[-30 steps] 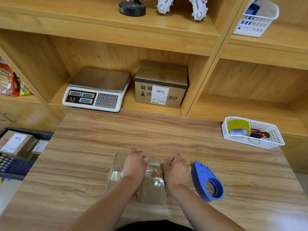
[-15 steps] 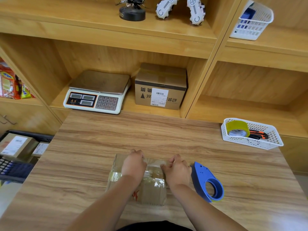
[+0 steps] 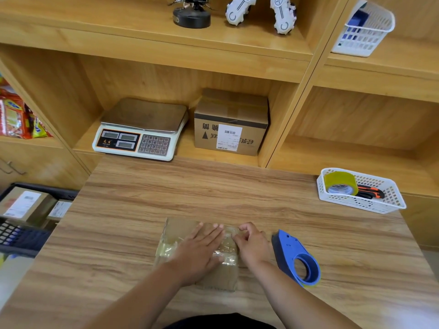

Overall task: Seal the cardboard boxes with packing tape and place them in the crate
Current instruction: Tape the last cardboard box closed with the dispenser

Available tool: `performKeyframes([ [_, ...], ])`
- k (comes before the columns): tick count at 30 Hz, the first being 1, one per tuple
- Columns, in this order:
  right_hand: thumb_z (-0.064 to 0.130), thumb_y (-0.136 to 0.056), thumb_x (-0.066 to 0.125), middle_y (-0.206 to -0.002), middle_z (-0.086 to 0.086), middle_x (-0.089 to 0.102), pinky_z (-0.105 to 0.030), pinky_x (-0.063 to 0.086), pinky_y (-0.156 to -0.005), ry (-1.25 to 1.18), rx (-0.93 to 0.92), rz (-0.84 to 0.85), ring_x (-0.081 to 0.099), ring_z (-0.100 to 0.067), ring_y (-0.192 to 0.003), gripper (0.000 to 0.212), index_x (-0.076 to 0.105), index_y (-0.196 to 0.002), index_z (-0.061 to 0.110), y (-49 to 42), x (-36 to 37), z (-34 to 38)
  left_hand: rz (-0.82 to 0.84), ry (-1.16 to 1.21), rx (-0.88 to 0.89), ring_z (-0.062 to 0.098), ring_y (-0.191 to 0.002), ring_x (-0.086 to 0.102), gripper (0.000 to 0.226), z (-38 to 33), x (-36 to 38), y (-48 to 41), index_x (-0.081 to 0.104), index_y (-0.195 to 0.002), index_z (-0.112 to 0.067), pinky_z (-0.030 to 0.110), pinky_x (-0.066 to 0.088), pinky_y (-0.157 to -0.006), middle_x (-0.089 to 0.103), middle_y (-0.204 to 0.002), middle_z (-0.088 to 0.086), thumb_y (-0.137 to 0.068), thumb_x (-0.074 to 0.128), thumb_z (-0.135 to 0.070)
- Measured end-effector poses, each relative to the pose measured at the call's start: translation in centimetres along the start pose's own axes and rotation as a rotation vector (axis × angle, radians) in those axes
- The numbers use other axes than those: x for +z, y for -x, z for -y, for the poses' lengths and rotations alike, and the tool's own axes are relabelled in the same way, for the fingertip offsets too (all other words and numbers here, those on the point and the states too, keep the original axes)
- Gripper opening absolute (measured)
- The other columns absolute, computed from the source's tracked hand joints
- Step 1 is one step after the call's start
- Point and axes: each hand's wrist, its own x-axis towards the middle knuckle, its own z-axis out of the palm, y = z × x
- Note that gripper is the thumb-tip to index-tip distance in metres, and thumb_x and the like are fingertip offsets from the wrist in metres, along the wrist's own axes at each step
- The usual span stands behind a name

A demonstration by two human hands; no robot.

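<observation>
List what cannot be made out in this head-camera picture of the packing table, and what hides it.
Head view throughout.
Top seam of the cardboard box: covered by the left hand and right hand.
Whether the right hand's curled fingers pinch tape: too small to tell.
The crate: cut off by the left edge.
Print on the shelf box label: too small.

My left hand (image 3: 199, 250) lies flat and hides most of the box (image 3: 174, 230) top. Can't tell if my right hand (image 3: 251, 245) pinches anything. The crate (image 3: 26, 241) is chopped by the left edge, and the shelf box label (image 3: 228, 137) is too tiny to read.
</observation>
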Motion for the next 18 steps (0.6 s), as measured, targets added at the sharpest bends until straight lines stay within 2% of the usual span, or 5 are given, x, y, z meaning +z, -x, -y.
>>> performKeyframes([
  [5, 0.038, -0.088, 0.060, -0.072, 0.013, 0.045, -0.037, 0.042, -0.092, 0.055, -0.013, 0.008, 0.052, -0.014, -0.095, 0.010, 0.053, -0.094, 0.036, -0.2, 0.0, 0.0, -0.008, -0.060, -0.064, 0.011, -0.131, -0.038, 0.070, -0.1, 0.5, 0.3, -0.018, -0.145, -0.021, 0.032, -0.027, -0.108, -0.027, -0.149, -0.008, -0.086, -0.008, -0.057],
  [9, 0.039, -0.090, 0.057, -0.073, 0.014, 0.046, -0.032, 0.039, -0.088, 0.072, -0.014, 0.008, 0.045, -0.013, -0.094, 0.008, 0.053, -0.097, 0.036, -0.2, 0.0, -0.2, -0.046, -0.032, -0.213, 0.011, -0.133, -0.035, 0.072, 0.4, 0.8, 0.5, -0.019, -0.144, -0.018, 0.031, -0.029, -0.106, -0.029, -0.147, -0.007, -0.085, -0.008, -0.059],
  [12, 0.041, -0.089, 0.053, -0.083, 0.016, 0.053, -0.034, 0.038, -0.086, 0.112, -0.015, -0.029, 0.046, -0.014, -0.101, 0.008, 0.052, -0.091, 0.034, -0.4, 0.3, 0.1, -0.069, -0.008, -0.231, 0.009, -0.133, -0.034, 0.071, 0.4, 0.8, 0.5, -0.021, -0.143, -0.020, 0.031, -0.029, -0.106, -0.029, -0.147, -0.006, -0.086, -0.007, -0.059],
  [16, 0.065, -0.083, 0.044, -0.102, 0.009, 0.053, -0.035, 0.033, -0.087, 0.329, -0.034, 0.000, 0.040, -0.018, -0.106, 0.040, 0.055, -0.100, 0.030, -1.4, 1.2, 1.4, -0.080, 0.023, -0.224, 0.009, -0.131, -0.036, 0.065, 0.5, 0.9, 0.5, -0.020, -0.141, -0.021, 0.029, -0.030, -0.106, -0.027, -0.147, -0.007, -0.090, -0.002, -0.057],
  [18, 0.064, -0.084, 0.046, -0.107, 0.005, 0.052, -0.037, 0.035, -0.091, 0.356, -0.013, 0.053, 0.040, -0.020, -0.109, 0.041, 0.056, -0.103, 0.030, -2.1, 1.6, 1.7, -0.088, 0.015, -0.228, 0.008, -0.130, -0.038, 0.065, 0.5, 1.0, 0.5, -0.019, -0.143, -0.020, 0.029, -0.031, -0.105, -0.027, -0.147, -0.008, -0.092, 0.000, -0.055],
])
